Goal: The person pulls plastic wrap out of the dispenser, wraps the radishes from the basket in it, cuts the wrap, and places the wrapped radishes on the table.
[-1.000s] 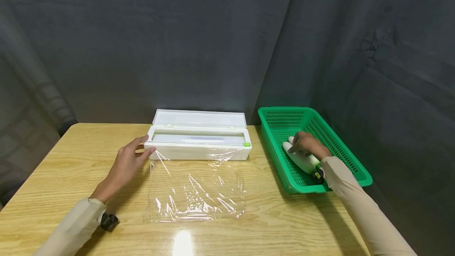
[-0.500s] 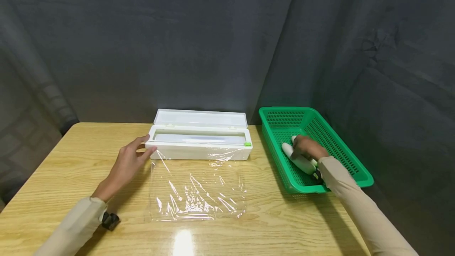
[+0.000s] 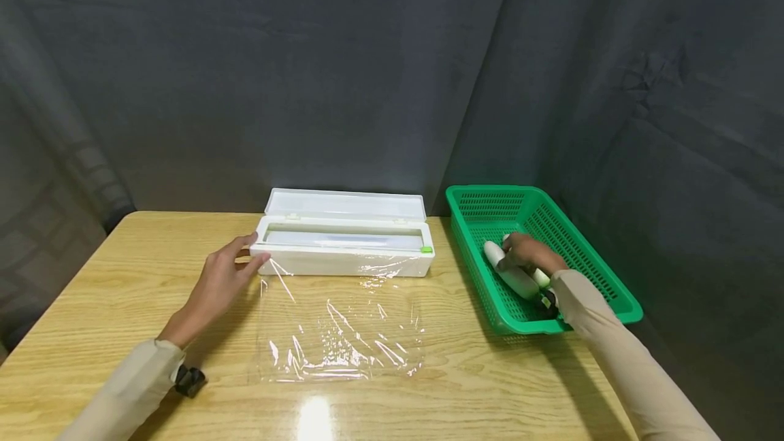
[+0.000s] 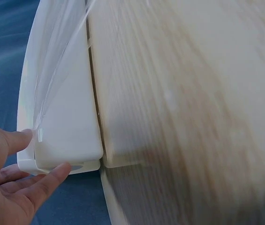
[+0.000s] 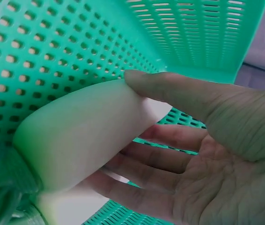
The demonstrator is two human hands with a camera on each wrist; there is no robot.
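Plainly, the right hand (image 3: pixel 529 252) grips a smooth, elongated white vegetable (image 5: pixel 80 126) with a pale green stalk end, its thumb along 1 side and its fingers curled against the other. Just beside it lies a 2nd white vegetable (image 5: pixel 73 208) of like shape, partly hidden by the hand. Both are inside a deep green plastic basket (image 3: pixel 533 327) with perforated walls and floor.

Well to the left, the left hand (image 3: pixel 220 278) pinches the left end of a long white plastic box (image 3: pixel 318 264) between thumb and fingers. A translucent white lid (image 3: pixel 346 204) tilts back behind the box, and a pale roll (image 3: pixel 343 241) lies lengthwise within. On the right end of the front edge sits a small bright green slider (image 3: pixel 426 249).

Down the box's front runs a clear, creased sheet of plastic film (image 3: pixel 339 352), which spreads flat over the wood-grained table (image 3: pixel 465 373) toward the person. Beige sleeves (image 3: pixel 625 352) cover both arms. Behind everything hangs a dark grey curtain (image 3: pixel 306 87).
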